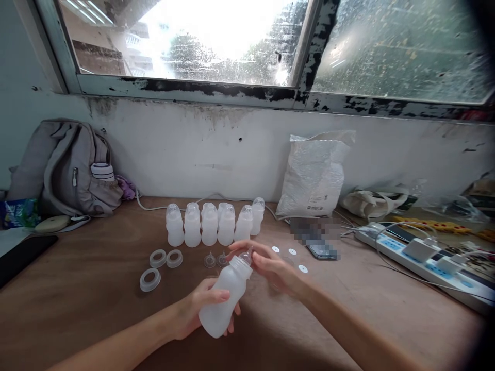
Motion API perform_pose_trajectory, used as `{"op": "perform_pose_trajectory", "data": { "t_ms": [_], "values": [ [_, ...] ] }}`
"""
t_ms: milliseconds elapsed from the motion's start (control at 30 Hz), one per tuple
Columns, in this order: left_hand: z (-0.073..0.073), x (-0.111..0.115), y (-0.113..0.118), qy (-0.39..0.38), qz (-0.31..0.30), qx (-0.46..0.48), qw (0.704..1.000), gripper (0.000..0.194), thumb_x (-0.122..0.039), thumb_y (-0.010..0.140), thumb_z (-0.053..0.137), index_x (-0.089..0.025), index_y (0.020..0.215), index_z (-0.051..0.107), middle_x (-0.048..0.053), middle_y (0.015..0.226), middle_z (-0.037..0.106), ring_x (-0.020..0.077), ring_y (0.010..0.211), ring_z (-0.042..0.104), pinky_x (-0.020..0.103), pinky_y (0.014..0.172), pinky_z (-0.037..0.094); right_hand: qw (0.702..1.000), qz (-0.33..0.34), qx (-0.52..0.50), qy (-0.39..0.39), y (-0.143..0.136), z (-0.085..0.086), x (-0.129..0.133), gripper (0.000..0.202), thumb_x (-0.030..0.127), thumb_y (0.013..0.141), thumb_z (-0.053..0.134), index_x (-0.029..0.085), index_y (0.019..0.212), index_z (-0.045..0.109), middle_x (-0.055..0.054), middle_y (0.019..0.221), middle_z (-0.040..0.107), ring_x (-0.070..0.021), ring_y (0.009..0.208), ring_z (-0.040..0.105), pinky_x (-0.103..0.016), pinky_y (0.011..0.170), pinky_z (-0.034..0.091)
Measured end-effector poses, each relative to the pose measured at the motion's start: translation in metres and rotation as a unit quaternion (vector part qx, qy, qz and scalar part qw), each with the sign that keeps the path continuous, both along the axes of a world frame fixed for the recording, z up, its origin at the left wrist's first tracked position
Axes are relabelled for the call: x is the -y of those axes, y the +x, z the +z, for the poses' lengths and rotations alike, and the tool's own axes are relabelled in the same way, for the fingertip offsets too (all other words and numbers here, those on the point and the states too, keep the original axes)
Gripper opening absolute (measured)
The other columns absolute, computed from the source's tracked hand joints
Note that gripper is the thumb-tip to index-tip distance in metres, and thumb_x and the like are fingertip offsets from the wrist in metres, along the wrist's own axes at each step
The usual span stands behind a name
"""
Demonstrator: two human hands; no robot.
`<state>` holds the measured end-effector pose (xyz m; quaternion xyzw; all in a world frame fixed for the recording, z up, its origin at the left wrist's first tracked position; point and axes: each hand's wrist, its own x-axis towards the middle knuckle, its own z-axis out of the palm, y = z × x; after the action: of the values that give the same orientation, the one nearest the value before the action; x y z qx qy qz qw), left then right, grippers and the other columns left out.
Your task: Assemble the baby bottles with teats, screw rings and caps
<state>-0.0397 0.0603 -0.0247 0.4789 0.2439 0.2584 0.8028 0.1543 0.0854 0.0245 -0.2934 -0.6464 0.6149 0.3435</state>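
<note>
My left hand is wrapped round a frosted white baby bottle, which tilts with its neck up and to the right. At the neck, my right hand has its fingers closed about a clear bottle nipple at the mouth. Whether the nipple is seated there I cannot tell. Just behind the bottle lie two loose nipples, tips up. White screw rings rest on the table to the left. Several small white discs lie right of my right hand.
Several capped baby bottles stand in a row at the back of the brown table. A white plastic bag leans on the wall. A power strip with cables runs along the right; a backpack sits at the far left.
</note>
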Motion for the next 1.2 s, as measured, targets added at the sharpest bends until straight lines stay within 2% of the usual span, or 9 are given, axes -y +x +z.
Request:
{"op": "perform_pose_trajectory", "data": {
  "t_ms": [100,267,333,467,567,733,900,1067,1200],
  "values": [
    [0.002,0.007,0.004,0.007,-0.023,-0.010,1.000,0.039,-0.043,0.070,0.055,-0.014,0.096,0.049,0.008,0.080,0.060,0.0160,0.061,0.056,0.027,0.054,0.043,0.995,0.040,-0.038,-0.084,-0.013,-0.008,0.008,0.040,0.042,0.072,0.059,0.017,0.103,0.059,-0.010,0.109,0.058,-0.0217,0.089,0.055,-0.031,0.070,0.042],
    [0.005,0.007,0.006,0.230,0.152,-0.148,0.950,0.036,-0.033,0.069,0.063,-0.018,0.100,0.051,0.002,0.080,0.056,0.0149,0.070,0.050,0.024,0.061,0.037,0.983,-0.184,0.012,-0.013,-0.027,-0.021,0.016,0.025,0.036,0.069,0.065,0.017,0.085,0.063,-0.006,0.089,0.064,-0.0221,0.087,0.055,-0.031,0.074,0.041],
    [0.007,0.008,0.006,0.183,0.096,-0.124,0.970,0.035,-0.034,0.067,0.065,-0.017,0.096,0.052,0.001,0.076,0.055,0.0146,0.068,0.050,0.025,0.059,0.037,0.986,-0.159,-0.018,-0.037,-0.028,-0.018,0.019,0.030,0.033,0.068,0.065,0.020,0.094,0.062,-0.006,0.099,0.063,-0.0235,0.096,0.053,-0.031,0.076,0.041],
    [0.009,0.014,0.005,-0.037,-0.064,0.027,0.997,0.039,-0.036,0.064,0.061,-0.014,0.094,0.051,0.002,0.069,0.054,0.0139,0.057,0.053,0.026,0.054,0.038,0.979,0.005,-0.120,-0.164,-0.026,-0.007,0.026,0.055,0.028,0.064,0.060,0.027,0.118,0.051,-0.005,0.125,0.050,-0.0251,0.104,0.049,-0.026,0.063,0.044],
    [0.011,0.016,0.007,-0.058,-0.048,0.041,0.996,0.039,-0.031,0.062,0.059,-0.013,0.096,0.052,0.001,0.068,0.053,0.0132,0.055,0.052,0.026,0.053,0.037,0.980,-0.017,-0.099,-0.171,-0.030,-0.004,0.029,0.046,0.030,0.067,0.058,0.023,0.112,0.056,-0.008,0.124,0.051,-0.0268,0.106,0.049,-0.027,0.063,0.044],
    [0.023,0.009,0.010,0.083,0.131,-0.076,0.985,0.031,-0.018,0.059,0.065,-0.014,0.088,0.056,-0.001,0.069,0.053,0.0113,0.062,0.048,0.023,0.056,0.034,0.987,-0.125,-0.066,-0.074,-0.034,-0.003,0.021,0.037,0.032,0.068,0.065,0.020,0.103,0.060,-0.007,0.116,0.056,-0.0235,0.108,0.048,-0.030,0.081,0.041],
    [0.026,0.008,0.009,-0.093,-0.055,0.093,0.990,0.034,-0.025,0.059,0.056,-0.014,0.091,0.055,0.007,0.087,0.060,0.0163,0.066,0.057,0.027,0.057,0.041,0.990,-0.025,-0.085,-0.112,-0.037,0.010,0.015,0.041,0.039,0.070,0.057,0.023,0.108,0.055,-0.008,0.110,0.060,-0.0170,0.071,0.059,-0.024,0.050,0.042],
    [0.027,0.005,0.013,0.026,0.030,0.018,0.999,0.016,-0.018,0.062,0.053,-0.015,0.077,0.057,0.001,0.072,0.056,0.0135,0.059,0.054,0.027,0.054,0.043,0.990,-0.086,-0.080,-0.073,-0.052,0.015,0.014,0.015,0.031,0.070,0.056,0.018,0.077,0.056,-0.005,0.087,0.066,-0.0142,0.061,0.056,-0.022,0.046,0.039],
    [0.038,0.001,0.019,0.180,0.131,-0.089,0.971,0.008,-0.015,0.062,0.055,-0.013,0.069,0.053,0.000,0.063,0.051,0.0130,0.057,0.051,0.024,0.049,0.039,0.979,-0.172,-0.109,-0.022,-0.057,0.016,0.012,0.013,0.027,0.066,0.060,0.017,0.070,0.053,-0.004,0.074,0.066,-0.0169,0.066,0.057,-0.024,0.053,0.041]
  ]
}}
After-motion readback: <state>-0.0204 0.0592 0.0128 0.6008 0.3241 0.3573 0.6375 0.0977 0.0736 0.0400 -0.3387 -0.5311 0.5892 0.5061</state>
